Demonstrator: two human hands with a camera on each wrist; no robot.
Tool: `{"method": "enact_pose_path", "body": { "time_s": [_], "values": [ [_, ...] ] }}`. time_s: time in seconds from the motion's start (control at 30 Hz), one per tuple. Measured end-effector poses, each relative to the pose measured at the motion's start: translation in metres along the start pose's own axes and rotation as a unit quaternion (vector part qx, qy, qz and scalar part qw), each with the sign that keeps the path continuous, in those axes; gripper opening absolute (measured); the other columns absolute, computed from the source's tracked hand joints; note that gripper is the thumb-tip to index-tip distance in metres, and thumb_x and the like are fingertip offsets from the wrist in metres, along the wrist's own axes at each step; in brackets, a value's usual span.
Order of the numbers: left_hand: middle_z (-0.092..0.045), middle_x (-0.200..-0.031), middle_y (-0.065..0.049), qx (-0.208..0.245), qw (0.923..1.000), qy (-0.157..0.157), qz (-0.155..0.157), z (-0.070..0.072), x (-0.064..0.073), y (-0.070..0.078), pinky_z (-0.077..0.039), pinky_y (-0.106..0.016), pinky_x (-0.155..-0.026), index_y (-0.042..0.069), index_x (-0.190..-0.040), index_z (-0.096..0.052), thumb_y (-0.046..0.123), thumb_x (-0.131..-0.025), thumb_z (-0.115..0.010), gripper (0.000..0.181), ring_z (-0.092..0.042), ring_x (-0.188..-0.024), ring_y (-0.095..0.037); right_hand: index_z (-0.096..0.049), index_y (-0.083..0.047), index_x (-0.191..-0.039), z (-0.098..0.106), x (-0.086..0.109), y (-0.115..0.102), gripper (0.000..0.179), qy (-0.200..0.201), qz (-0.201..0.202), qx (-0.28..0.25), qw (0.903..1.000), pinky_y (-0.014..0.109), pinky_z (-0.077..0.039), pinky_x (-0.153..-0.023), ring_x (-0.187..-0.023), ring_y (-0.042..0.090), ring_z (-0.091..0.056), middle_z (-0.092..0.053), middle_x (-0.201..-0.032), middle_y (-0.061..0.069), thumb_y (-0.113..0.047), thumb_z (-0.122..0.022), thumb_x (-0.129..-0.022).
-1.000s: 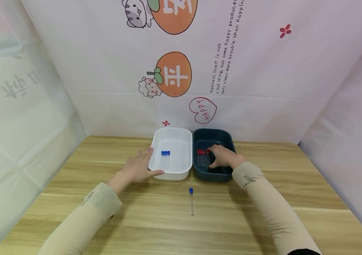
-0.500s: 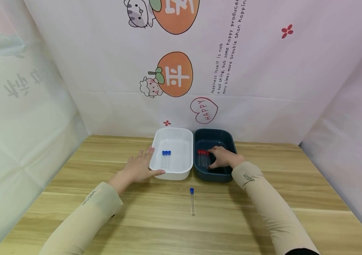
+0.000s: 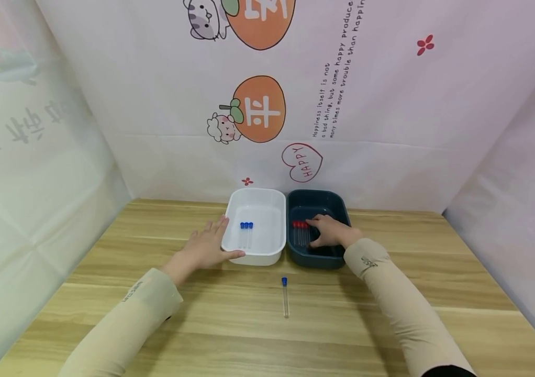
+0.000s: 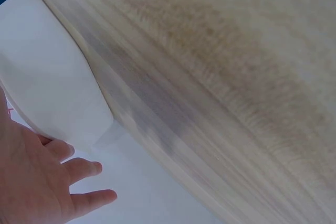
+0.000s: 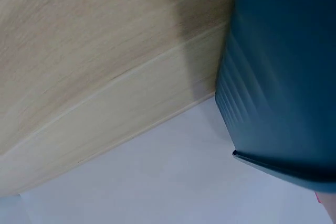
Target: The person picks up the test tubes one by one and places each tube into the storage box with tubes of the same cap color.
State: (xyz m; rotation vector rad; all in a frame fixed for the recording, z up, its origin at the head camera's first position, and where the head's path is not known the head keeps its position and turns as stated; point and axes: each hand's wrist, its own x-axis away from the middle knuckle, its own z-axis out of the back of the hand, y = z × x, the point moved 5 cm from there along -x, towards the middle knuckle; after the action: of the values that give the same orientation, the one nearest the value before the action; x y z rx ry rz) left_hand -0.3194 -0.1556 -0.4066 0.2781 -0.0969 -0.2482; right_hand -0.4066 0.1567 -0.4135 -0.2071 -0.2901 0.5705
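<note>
My left hand [image 3: 206, 248] rests along the left side of the white bin [image 3: 274, 222], its thumb across the front rim. Its straight, spread fingers show beside the bin in the left wrist view. Three blue-capped test tubes [image 3: 246, 226] lie side by side inside. My right hand [image 3: 327, 231] reaches into the dark teal bin [image 3: 321, 199], thumb and index finger at the two ends of the rightmost test tube [image 3: 305, 225] in a row of several red-capped ones. A single blue-capped test tube [image 3: 286, 301] lies on the table in front of the bins.
The two bins stand side by side near the back edge of the wooden table [image 3: 230, 335]. A printed cloth backdrop [image 3: 376, 157] hangs right behind, with white cloth [image 3: 51, 173] on the left side too.
The rightmost red-capped test tube has shifted slightly left with my right hand, closing the gap to its row. My left hand keeps its place at the white bin.
</note>
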Motion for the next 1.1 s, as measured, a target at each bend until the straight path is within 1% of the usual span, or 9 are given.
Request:
{"method": "enact_pose_path", "body": {
  "time_s": [0.23, 0.37, 0.5, 0.6, 0.73, 0.83, 0.93, 1.03, 1.1],
  "values": [
    [-0.015, -0.17, -0.014, -0.003, 1.0, 0.001, -0.001, 0.001, 0.0, 0.0, -0.018, -0.073, -0.114, 0.002, -0.164, -0.015, 0.077, -0.088, -0.058, 0.115, -0.016, -0.153, -0.045, -0.042, 0.005, -0.153, 0.007, 0.006, 0.001, 0.081, 0.018, 0.018, 0.006, 0.9997, 0.055, -0.036, -0.114, -0.139, 0.047, -0.04, -0.043, -0.15, 0.031, -0.034, -0.078, -0.092],
    [-0.015, -0.17, -0.015, -0.002, 1.0, -0.001, 0.0, 0.0, 0.0, -0.001, -0.018, -0.073, -0.114, 0.002, -0.164, -0.015, 0.077, -0.088, -0.058, 0.115, -0.016, -0.153, -0.046, -0.045, 0.005, -0.151, 0.014, 0.011, -0.001, 0.076, 0.04, 0.034, -0.007, 0.9986, 0.058, -0.033, -0.115, -0.141, 0.051, -0.036, -0.044, -0.149, 0.032, -0.03, -0.078, -0.093],
    [-0.014, -0.17, -0.015, -0.002, 1.0, -0.001, 0.001, 0.0, 0.0, -0.001, -0.018, -0.073, -0.114, 0.002, -0.164, -0.015, 0.077, -0.088, -0.058, 0.115, -0.016, -0.152, -0.046, -0.048, 0.005, -0.15, 0.022, 0.018, -0.005, 0.068, 0.066, 0.047, -0.025, 0.9964, 0.059, -0.033, -0.114, -0.142, 0.05, -0.037, -0.046, -0.149, 0.032, -0.025, -0.076, -0.095],
    [-0.014, -0.17, -0.015, -0.004, 1.0, -0.001, 0.002, 0.0, 0.0, 0.0, -0.018, -0.072, -0.114, 0.002, -0.164, -0.015, 0.076, -0.089, -0.058, 0.114, -0.016, -0.153, -0.046, -0.049, 0.005, -0.148, 0.027, 0.022, -0.006, 0.062, 0.092, 0.053, -0.042, 0.9935, 0.055, -0.043, -0.108, -0.131, 0.044, -0.051, -0.052, -0.144, 0.029, -0.018, -0.074, -0.096],
    [-0.015, -0.17, -0.016, -0.006, 1.0, -0.003, 0.002, 0.001, 0.001, 0.001, -0.018, -0.072, -0.114, 0.002, -0.164, -0.015, 0.076, -0.089, -0.058, 0.114, -0.016, -0.152, -0.046, -0.051, 0.004, -0.147, 0.032, 0.028, -0.005, 0.057, 0.12, 0.054, -0.07, 0.9889, 0.051, -0.052, -0.096, -0.115, 0.039, -0.062, -0.061, -0.135, 0.025, -0.014, -0.072, -0.097],
    [-0.014, -0.17, -0.016, -0.007, 1.0, -0.005, 0.004, 0.0, 0.001, 0.001, -0.018, -0.072, -0.114, 0.002, -0.164, -0.015, 0.076, -0.088, -0.058, 0.114, -0.016, -0.152, -0.045, -0.053, 0.005, -0.145, 0.034, 0.035, -0.008, 0.053, 0.142, 0.054, -0.092, 0.9841, 0.051, -0.053, -0.093, -0.112, 0.039, -0.064, -0.063, -0.132, 0.024, -0.011, -0.07, -0.098],
    [-0.014, -0.17, -0.015, -0.007, 0.9999, -0.006, 0.005, -0.001, 0.001, 0.0, -0.018, -0.072, -0.114, 0.002, -0.164, -0.014, 0.076, -0.088, -0.058, 0.115, -0.016, -0.153, -0.045, -0.055, 0.005, -0.143, 0.036, 0.041, -0.012, 0.048, 0.175, 0.055, -0.114, 0.9765, 0.052, -0.054, -0.091, -0.109, 0.038, -0.065, -0.065, -0.128, 0.024, -0.008, -0.068, -0.099],
    [-0.013, -0.17, -0.015, -0.007, 0.9999, -0.006, 0.005, -0.001, 0.001, 0.0, -0.018, -0.072, -0.114, 0.002, -0.164, -0.014, 0.077, -0.089, -0.057, 0.115, -0.016, -0.153, -0.045, -0.058, 0.003, -0.14, 0.038, 0.047, -0.016, 0.043, 0.21, 0.05, -0.145, 0.9656, 0.052, -0.054, -0.092, -0.109, 0.037, -0.065, -0.067, -0.125, 0.023, -0.008, -0.066, -0.099],
    [-0.013, -0.17, -0.015, -0.007, 0.9999, -0.006, 0.005, -0.001, 0.001, -0.001, -0.018, -0.072, -0.114, 0.002, -0.164, -0.014, 0.077, -0.089, -0.057, 0.115, -0.016, -0.153, -0.045, -0.06, 0.002, -0.138, 0.038, 0.05, -0.017, 0.04, 0.227, 0.046, -0.18, 0.9559, 0.052, -0.053, -0.093, -0.111, 0.037, -0.065, -0.068, -0.123, 0.022, -0.009, -0.066, -0.1]
  ]
}}
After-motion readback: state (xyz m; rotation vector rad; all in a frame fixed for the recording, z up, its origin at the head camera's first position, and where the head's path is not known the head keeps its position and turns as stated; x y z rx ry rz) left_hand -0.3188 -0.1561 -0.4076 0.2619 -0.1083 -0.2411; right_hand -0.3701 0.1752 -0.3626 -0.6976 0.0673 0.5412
